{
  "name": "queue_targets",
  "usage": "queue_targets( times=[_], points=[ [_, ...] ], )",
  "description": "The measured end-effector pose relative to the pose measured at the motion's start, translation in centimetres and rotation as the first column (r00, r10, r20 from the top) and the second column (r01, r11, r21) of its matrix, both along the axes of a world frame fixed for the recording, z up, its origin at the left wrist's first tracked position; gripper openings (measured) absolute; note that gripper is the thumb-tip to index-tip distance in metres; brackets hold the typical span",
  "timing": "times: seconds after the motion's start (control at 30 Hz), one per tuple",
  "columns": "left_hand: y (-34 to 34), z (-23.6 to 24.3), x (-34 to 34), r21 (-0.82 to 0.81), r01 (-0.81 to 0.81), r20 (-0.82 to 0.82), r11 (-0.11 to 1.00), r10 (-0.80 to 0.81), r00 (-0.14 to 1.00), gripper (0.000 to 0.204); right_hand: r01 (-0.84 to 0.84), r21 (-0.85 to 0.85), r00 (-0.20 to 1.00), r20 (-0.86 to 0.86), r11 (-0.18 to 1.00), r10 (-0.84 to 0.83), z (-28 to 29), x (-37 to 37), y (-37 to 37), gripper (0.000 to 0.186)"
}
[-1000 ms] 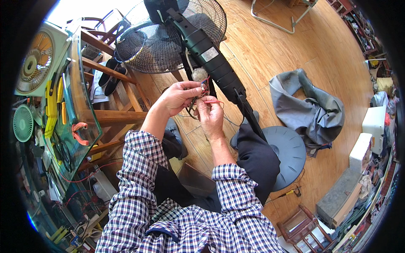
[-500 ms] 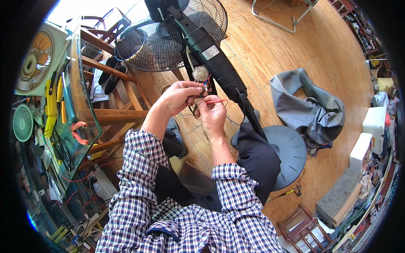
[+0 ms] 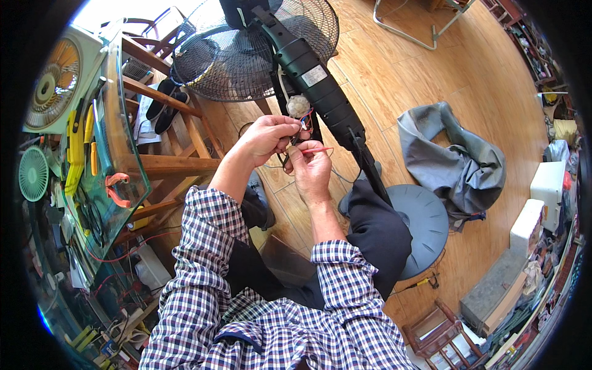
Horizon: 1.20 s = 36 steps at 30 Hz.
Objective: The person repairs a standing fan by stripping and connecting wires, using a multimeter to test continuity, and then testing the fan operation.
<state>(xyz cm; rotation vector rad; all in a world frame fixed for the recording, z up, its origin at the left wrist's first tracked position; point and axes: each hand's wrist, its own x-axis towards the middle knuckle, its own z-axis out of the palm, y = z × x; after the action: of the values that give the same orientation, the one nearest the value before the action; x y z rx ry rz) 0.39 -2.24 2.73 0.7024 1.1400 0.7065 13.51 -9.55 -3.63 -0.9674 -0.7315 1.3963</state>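
A black stand fan lies across the top centre, its wire grille (image 3: 216,68) beyond the long black housing (image 3: 314,80). Below a small pale round part (image 3: 298,106), thin coloured wires (image 3: 305,121) hang loose beside the housing. My left hand (image 3: 271,139) pinches these wires near their ends. My right hand (image 3: 308,169), just below it, is closed on a slim red item (image 3: 319,150) and a dark cord; exactly what the red item is, I cannot tell. Part of the wiring is hidden behind my fingers.
A glass-topped table (image 3: 139,176) at left bears tools, a box fan (image 3: 49,80) and a small green fan (image 3: 32,172). The fan's round base (image 3: 422,228) and a crumpled grey cover (image 3: 456,160) lie right. Boxes (image 3: 524,225) line the far right.
The view has shifted slightly. My hands stay pinched at the wires, with small finger movements; the coloured wires below the pale part show a little more than a second ago.
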Motion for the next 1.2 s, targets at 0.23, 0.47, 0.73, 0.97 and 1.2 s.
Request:
queue_targets(
  times=[0.23,0.47,0.73,0.97,1.2],
  points=[
    [0.1,-0.54,-0.09,0.041,0.023,-0.029,0.999,-0.022,0.999,0.026,-0.013,0.029,1.0,0.015,0.999,0.013,-0.31,0.19,0.06,0.014],
    [0.19,-0.7,-0.13,0.021,0.021,-0.003,1.0,-0.021,1.0,0.026,-0.004,-0.002,1.0,0.03,1.0,0.004,-0.28,0.21,0.23,0.014],
    [0.19,-0.45,0.07,0.007,0.01,-0.003,1.0,-0.01,1.0,0.026,0.003,0.003,1.0,0.007,1.0,-0.003,-0.27,0.19,0.29,0.015],
    [0.12,-0.55,0.14,0.0,-0.008,0.004,1.0,0.008,1.0,0.024,0.007,-0.038,1.0,0.01,0.999,-0.007,0.22,0.26,0.3,0.013],
    [0.07,-0.59,0.32,0.011,-0.024,0.005,1.0,0.024,1.0,0.022,0.002,-0.034,1.0,-0.008,0.999,-0.003,0.04,0.31,0.33,0.013]
  ],
)
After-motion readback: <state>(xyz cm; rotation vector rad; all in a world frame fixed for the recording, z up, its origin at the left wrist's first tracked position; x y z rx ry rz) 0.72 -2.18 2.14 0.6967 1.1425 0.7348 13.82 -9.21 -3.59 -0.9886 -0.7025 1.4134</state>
